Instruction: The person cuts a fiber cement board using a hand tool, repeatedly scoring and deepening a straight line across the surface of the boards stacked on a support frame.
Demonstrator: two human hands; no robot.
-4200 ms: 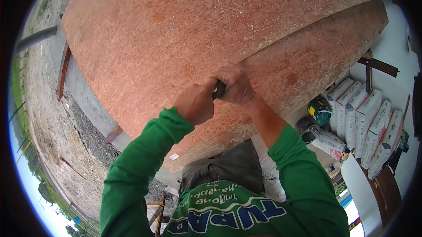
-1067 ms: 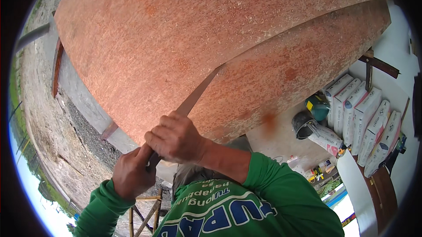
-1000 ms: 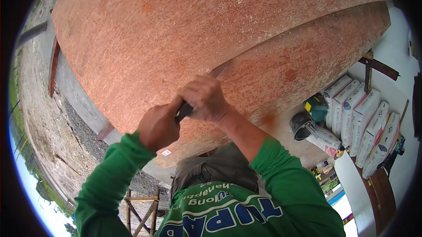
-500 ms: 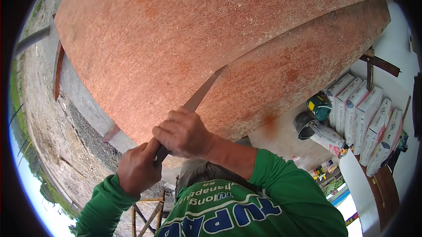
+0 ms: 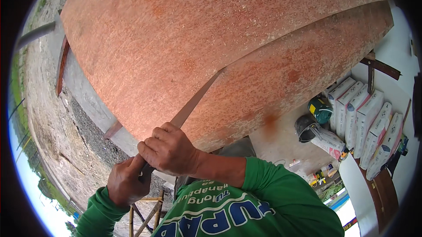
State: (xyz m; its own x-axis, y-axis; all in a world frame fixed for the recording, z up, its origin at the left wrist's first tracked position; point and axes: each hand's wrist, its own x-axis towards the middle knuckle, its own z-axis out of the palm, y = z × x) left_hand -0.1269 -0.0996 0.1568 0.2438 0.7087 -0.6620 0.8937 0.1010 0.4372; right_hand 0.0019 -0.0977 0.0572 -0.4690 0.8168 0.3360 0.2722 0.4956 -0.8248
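Both my hands are closed on one hand saw (image 5: 193, 104), with its blade slanting away from me into a large reddish, speckled wooden sheet (image 5: 162, 48). Around the dark handle end, low on the left, wraps my left hand (image 5: 127, 183). Just ahead of it, my right hand (image 5: 169, 149) grips the saw near the base of the blade. The blade tip meets the sheet where a long curved-looking cut begins, running to the far right edge. Pale sawdust dots the surface along that cut, and the near strip sits slightly lower there.
Wooden supports (image 5: 63, 65) show beside the sheet's left edge, above gravelly ground. On the right floor stand several white bags (image 5: 367, 114) in a row, a black bucket (image 5: 306, 127) and a green-yellow container (image 5: 320, 109). A wooden trestle (image 5: 147, 217) stands below my left arm.
Both hands and the saw have drawn back toward the lower left, so more of the blade shows above the sheet. The cut's end looks about the same.
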